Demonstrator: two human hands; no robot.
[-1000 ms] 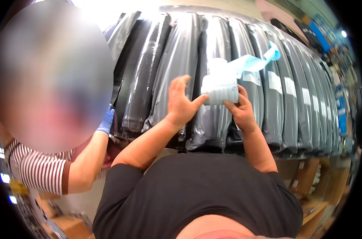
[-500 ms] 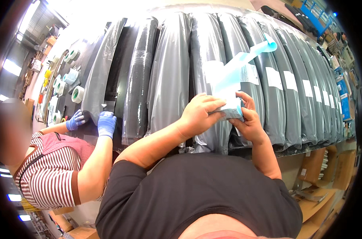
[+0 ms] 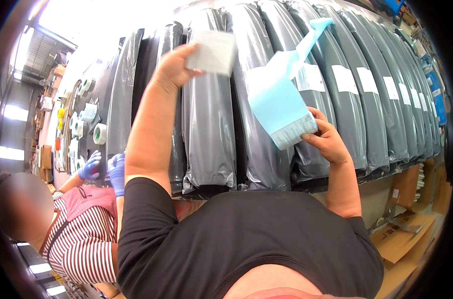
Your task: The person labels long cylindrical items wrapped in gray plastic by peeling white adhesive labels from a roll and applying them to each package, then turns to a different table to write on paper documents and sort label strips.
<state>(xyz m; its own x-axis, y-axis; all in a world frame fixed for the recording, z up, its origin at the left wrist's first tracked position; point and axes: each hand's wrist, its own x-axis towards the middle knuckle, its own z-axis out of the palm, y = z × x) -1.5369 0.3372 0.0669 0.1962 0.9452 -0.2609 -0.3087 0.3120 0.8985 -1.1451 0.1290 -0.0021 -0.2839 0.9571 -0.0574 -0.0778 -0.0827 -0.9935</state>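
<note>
My left hand [image 3: 177,66] is raised over the wrapped packages and pinches a white label [image 3: 212,53] by its left edge. The label is a little blurred. My right hand [image 3: 327,135], at the right, closes on the lower end of a label strip [image 3: 281,107]. Its light blue backing trails away from me and curls at the far end. Printed labels show at the end near my fingers. Under both hands lie long grey plastic-wrapped packages [image 3: 209,109] side by side. Several packages on the right bear a white label [image 3: 343,79].
At my left a co-worker in a striped shirt [image 3: 84,249] has gloved hands [image 3: 115,172] near a grey package. Tape rolls [image 3: 100,133] lie on the far left of the table. Cardboard [image 3: 401,236] lies low on the right.
My left hand has left the strip and moved left and away from me with a white label. My right hand still holds the strip, which now hangs more spread out.
</note>
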